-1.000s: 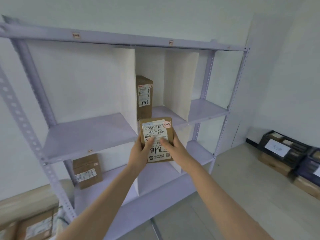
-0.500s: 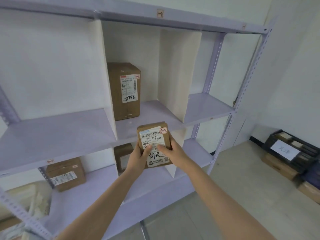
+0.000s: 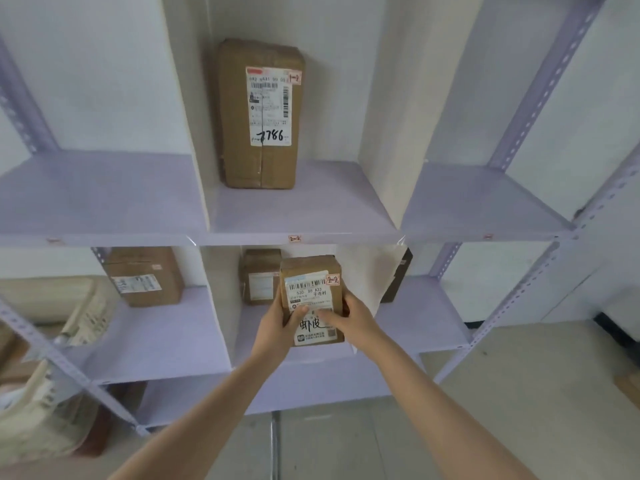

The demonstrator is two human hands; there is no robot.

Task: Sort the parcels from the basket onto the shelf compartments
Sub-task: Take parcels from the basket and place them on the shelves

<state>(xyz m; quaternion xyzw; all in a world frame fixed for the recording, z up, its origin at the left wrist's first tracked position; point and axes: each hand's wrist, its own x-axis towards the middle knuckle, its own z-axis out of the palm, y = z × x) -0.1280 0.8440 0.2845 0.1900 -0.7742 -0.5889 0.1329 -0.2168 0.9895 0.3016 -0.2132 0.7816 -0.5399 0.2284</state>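
A small brown parcel (image 3: 309,277) with a white label and a red "2-2" tag is held upright in front of the lower middle compartment of the purple shelf (image 3: 311,216). My left hand (image 3: 277,325) grips its left side and my right hand (image 3: 353,322) grips its right side, both thumbs on the label. A "2-2" tag (image 3: 294,238) sits on the shelf edge just above. Behind the held parcel stands another brown parcel (image 3: 258,277). The basket is not in view.
A tall parcel marked "7786" (image 3: 261,112) stands in the upper middle compartment. A brown box (image 3: 145,275) sits in the lower left compartment, a dark object (image 3: 398,282) in the lower right one. White dividers (image 3: 384,109) separate compartments. A woven sack (image 3: 52,403) lies at the lower left.
I have come closer to the shelf. Both hands have carried the parcel lower and forward, from the upper shelf's front edge to the mouth of the lower middle compartment.
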